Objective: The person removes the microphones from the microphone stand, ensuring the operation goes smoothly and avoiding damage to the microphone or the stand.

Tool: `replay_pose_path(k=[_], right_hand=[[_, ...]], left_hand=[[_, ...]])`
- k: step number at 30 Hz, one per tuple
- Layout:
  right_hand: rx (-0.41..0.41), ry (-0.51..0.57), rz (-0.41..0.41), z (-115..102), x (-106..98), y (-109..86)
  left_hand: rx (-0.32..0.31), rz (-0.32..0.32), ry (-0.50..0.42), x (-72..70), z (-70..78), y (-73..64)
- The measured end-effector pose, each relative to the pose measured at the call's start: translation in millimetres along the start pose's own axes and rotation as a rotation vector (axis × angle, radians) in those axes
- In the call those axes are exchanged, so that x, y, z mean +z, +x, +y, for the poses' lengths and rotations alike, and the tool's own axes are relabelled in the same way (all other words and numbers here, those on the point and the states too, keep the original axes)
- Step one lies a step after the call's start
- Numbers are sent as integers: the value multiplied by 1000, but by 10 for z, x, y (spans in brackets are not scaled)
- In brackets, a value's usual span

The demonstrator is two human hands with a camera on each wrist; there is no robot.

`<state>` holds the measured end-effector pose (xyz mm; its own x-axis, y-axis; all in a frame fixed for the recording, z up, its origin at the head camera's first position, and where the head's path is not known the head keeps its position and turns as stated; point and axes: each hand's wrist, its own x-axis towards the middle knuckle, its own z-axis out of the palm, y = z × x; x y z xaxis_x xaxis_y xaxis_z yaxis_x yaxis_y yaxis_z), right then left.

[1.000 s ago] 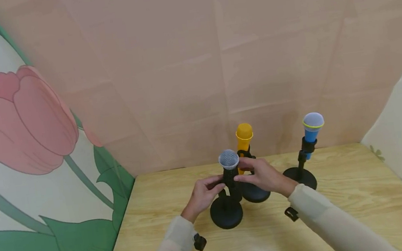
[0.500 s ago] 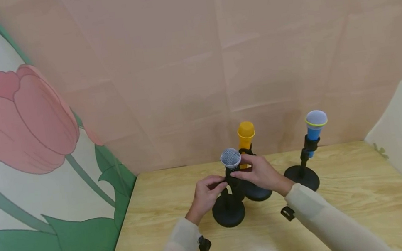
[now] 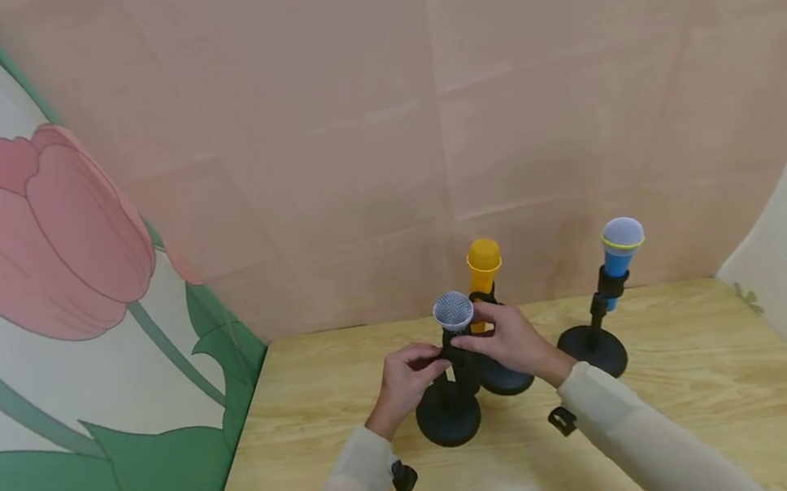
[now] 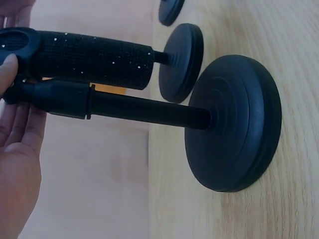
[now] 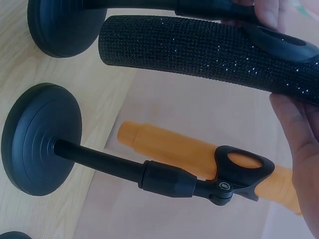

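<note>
A black glittery microphone (image 3: pixel 453 312) with a silver mesh head sits in the clip of a black desk stand (image 3: pixel 448 417), nearly upright. My left hand (image 3: pixel 403 382) pinches the stand's clip (image 4: pixel 22 47), thumb in front and fingers behind. From the other side, my right hand (image 3: pixel 519 342) holds the microphone just under its head between thumb and fingers. In the right wrist view the sparkly handle (image 5: pixel 184 47) runs through the clip's ring, its lower end hanging beside the stand's pole (image 4: pixel 144 109).
Close behind stands a yellow microphone (image 3: pixel 483 257) in a second black stand (image 5: pixel 42 139). Farther right, a blue microphone (image 3: pixel 618 260) with a white head rests in a third stand (image 3: pixel 593 350). They share a wood-grain table (image 3: pixel 312 419) against a pinkish cloth backdrop (image 3: pixel 354 160).
My right thumb has shifted slightly up and left across the microphone's handle. My left hand keeps its hold on the clip. The head view has shifted a little.
</note>
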<state>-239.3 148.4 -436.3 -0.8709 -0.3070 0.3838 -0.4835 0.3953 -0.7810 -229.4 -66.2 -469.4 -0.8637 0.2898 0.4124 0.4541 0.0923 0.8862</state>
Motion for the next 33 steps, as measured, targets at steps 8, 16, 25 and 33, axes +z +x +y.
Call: replay_pose_path(k=[8, 16, 25, 33], right_hand=[[-5, -51, 33, -26, 33, 23], [-84, -75, 68, -8, 72, 17], [-132, -37, 74, 24, 84, 32], [-103, 31, 49, 39, 68, 24]], left_hand=[[24, -5, 36, -48, -19, 41], [55, -11, 23, -55, -28, 54], [39, -29, 12, -63, -50, 59], [14, -46, 19, -62, -38, 58]])
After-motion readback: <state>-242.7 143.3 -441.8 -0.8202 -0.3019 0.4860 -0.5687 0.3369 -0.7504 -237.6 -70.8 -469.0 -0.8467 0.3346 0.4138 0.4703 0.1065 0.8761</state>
